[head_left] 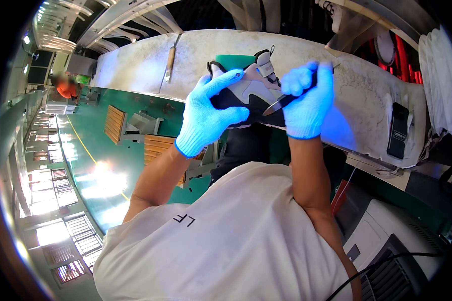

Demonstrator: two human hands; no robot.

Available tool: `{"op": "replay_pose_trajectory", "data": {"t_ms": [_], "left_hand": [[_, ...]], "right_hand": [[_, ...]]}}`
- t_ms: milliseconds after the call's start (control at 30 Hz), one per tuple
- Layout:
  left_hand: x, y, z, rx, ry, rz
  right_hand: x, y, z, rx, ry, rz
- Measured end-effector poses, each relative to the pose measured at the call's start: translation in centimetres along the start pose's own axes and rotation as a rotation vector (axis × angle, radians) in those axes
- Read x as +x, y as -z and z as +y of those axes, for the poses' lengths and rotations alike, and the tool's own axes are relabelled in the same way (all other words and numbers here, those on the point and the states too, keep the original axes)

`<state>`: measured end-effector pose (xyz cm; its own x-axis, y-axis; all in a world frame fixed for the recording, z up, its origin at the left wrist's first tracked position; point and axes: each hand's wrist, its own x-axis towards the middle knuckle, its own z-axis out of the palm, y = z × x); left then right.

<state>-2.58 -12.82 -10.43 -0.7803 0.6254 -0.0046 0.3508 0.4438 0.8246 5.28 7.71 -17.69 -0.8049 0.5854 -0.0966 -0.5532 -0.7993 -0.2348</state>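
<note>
A shoe [253, 94] in black, white and pale grey lies over the near edge of the worktable. My left hand [206, 110], in a knit glove lit blue, grips its left end, thumb and fingers apart around it. My gloved right hand [309, 100] is closed around the dark handle of a knife [274, 107]. The shiny pointed blade reaches down-left to the shoe's dark lower side; whether it touches is hard to tell. A green piece [233, 61] shows behind the shoe's upper edge; I cannot tell if it is inside the shoe.
The pale, stained worktable [130, 67] curves across the view. A wooden-handled tool [171, 62] lies at its left part, a dark phone [398, 130] at the right. Beyond are racks with another shoe [331, 12]. Slatted wooden platforms [115, 124] stand on the green floor; a person [66, 88] is far left.
</note>
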Motion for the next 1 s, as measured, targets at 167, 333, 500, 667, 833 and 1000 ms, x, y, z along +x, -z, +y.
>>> {"op": "replay_pose_trajectory", "data": {"t_ms": [167,333,500,667,833,1000], "left_hand": [[0.5,0.0,0.3,0.039,0.003,-0.015],[3.4,1.7,-3.1,-0.301,0.119,-0.096],[8.1,2.6,-7.7,-0.188,0.235,-0.25],[7.3,0.5,-3.6,0.442,-0.332,-0.243],[10.3,-6.6,-2.2,0.555,-0.573,-0.431],[10.8,-6.8,-2.1,0.428,-0.659,-0.409]], "right_hand": [[-0.1,-4.6,2.4,-0.675,0.308,0.24],[5.4,-2.1,-2.1,-1.139,0.037,0.186],[4.3,2.6,-8.4,-1.061,0.051,0.291],[0.3,6.4,-9.9,-0.786,0.076,0.271],[1.2,4.4,-7.2,-0.566,0.146,0.278],[5.0,6.3,-3.6,-0.546,0.044,0.285]]}}
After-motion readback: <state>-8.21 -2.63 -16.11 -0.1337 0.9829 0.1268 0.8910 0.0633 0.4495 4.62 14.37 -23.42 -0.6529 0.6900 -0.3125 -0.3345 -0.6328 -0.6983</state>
